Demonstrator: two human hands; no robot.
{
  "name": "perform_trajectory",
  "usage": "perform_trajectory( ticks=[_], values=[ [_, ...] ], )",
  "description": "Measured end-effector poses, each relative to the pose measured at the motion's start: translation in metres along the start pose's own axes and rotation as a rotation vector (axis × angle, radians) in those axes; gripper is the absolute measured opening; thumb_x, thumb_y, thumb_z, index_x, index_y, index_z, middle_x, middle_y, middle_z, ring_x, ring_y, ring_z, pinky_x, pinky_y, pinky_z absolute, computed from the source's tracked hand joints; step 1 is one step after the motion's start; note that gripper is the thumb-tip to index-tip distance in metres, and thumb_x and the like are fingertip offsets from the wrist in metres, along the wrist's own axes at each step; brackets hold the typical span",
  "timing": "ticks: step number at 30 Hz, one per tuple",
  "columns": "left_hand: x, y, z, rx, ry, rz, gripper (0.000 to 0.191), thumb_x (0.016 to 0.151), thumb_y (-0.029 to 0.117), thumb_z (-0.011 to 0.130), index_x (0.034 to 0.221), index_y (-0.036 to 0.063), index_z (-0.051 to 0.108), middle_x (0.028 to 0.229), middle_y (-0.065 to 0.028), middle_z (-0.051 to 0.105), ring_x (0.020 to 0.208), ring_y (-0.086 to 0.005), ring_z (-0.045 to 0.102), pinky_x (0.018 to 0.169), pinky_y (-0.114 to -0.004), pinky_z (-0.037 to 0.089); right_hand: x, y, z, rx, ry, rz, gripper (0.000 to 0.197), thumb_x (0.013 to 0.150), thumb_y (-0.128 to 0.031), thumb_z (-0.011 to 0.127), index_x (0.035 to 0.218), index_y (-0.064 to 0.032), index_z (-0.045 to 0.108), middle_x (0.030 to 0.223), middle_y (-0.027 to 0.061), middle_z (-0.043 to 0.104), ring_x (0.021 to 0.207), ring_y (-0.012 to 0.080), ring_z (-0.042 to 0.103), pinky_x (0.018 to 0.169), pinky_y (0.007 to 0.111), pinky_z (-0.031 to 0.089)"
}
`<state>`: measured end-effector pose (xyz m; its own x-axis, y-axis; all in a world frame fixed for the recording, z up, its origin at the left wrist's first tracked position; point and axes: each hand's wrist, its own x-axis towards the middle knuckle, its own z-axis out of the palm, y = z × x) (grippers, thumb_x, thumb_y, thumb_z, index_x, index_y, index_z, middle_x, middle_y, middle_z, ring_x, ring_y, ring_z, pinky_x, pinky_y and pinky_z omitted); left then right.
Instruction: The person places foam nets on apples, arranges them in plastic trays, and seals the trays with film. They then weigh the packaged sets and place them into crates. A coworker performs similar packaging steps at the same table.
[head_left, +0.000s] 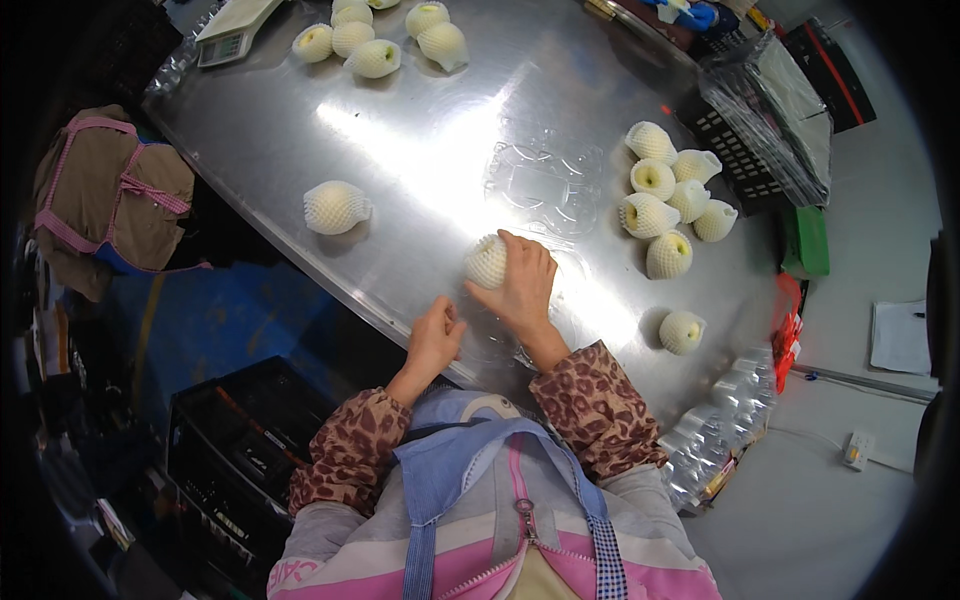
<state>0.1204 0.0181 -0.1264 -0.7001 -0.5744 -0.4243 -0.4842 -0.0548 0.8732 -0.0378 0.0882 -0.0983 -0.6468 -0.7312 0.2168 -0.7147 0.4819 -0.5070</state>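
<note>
My right hand (521, 281) grips a pale fruit in a white foam net sleeve (486, 262), low over the steel table. Just left of it and nearer my body, my left hand (436, 334) has its fingers curled, with nothing seen in them. A clear plastic clamshell tray (544, 184) with rounded hollows lies open on the metal; its near half is partly covered by my hands. Another sleeved fruit (336, 208) rests by itself to the left. To the right sits a cluster of sleeved fruits (652, 178), with a single one (681, 333) nearer me.
More sleeved fruits (373, 58) and a weighing scale (234, 30) are at the far left. A black basket (731, 150) holding plastic-wrapped sheets stands right. Stacked clear trays (709, 427) line the near right edge. Black crates (240, 442) stand on the floor, left. Another person's blue-gloved hand (697, 15) shows beyond.
</note>
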Motion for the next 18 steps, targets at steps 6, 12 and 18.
perform_trajectory(
  ticks=[6,12,18],
  values=[
    [-0.001,0.003,0.003,0.001,0.006,0.046,0.018,0.086,0.003,0.062,0.093,0.0028,0.045,0.057,-0.0083,0.052,0.044,-0.0207,0.059,0.04,-0.034,0.046,-0.001,0.003,0.005,-0.254,-0.053,0.013,0.089,0.068,-0.055,0.076,0.133,-0.0012,0.046,0.134,0.0194,0.043,0.135,0.0387,0.029,0.106,0.055,0.022],
    [0.006,-0.003,0.003,-0.003,-0.012,0.041,0.016,0.087,0.001,0.06,0.093,0.0032,0.045,0.062,-0.0064,0.05,0.044,-0.0181,0.059,0.039,-0.032,0.047,-0.001,0.022,-0.023,-0.064,-0.031,0.016,0.091,0.069,-0.055,0.076,0.135,-0.0001,0.045,0.14,0.0206,0.039,0.138,0.0395,0.026,0.109,0.057,0.022],
    [0.01,-0.006,0.002,-0.05,-0.04,0.027,0.016,0.088,-0.001,0.059,0.091,0.0017,0.044,0.067,-0.0058,0.05,0.045,-0.017,0.059,0.038,-0.029,0.046,0.003,0.124,-0.092,-0.183,0.545,0.187,0.083,0.069,-0.035,0.083,0.131,0.0019,0.043,0.127,0.0219,0.048,0.118,0.0381,0.046,0.1,0.049,0.036]
  ],
)
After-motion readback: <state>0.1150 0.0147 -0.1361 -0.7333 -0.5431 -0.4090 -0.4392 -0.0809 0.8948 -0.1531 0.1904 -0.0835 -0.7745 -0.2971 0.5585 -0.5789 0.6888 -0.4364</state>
